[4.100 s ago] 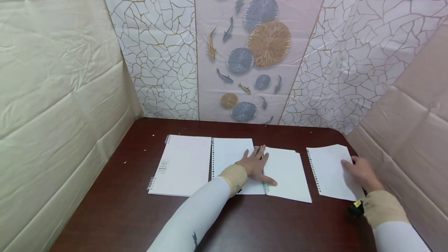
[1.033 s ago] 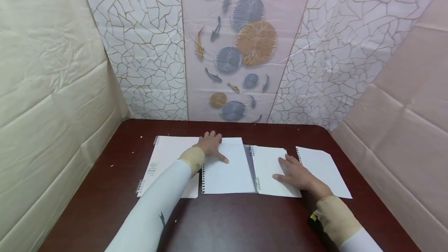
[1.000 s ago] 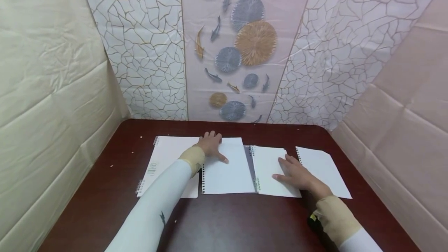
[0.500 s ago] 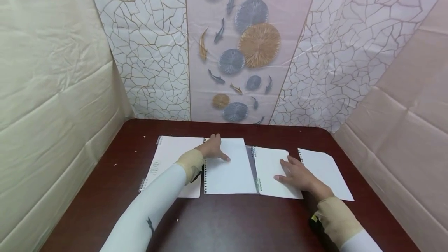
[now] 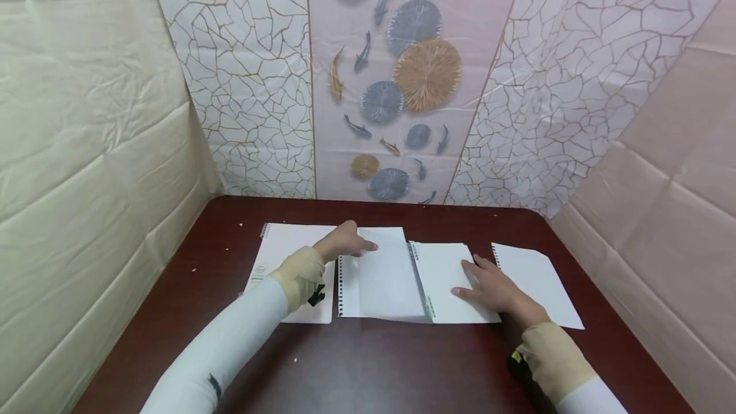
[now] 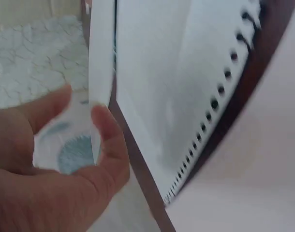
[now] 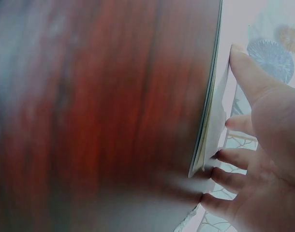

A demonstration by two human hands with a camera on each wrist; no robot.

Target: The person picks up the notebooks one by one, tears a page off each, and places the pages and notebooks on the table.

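Observation:
My left hand bends over the top left corner of the second stack, a white punched-hole pad. In the left wrist view its curled thumb lies against the edge of a white notebook page. The page shows a raised left edge beside the strip of holes; the exact fingertip contact is partly hidden. My right hand rests, fingers spread, on the white spiral notebook further right. In the right wrist view the straight fingers of the hand lie along that notebook's pages.
A white spiral notebook with small print lies at the left, partly under my left forearm. A loose punched sheet lies at the far right. Everything sits on a dark red table; patterned cloth hangs behind.
Both hands have gone from the right-hand sheets to their present places. In the last half second my left hand curled in and the page's left edge came up; my right hand stayed put.

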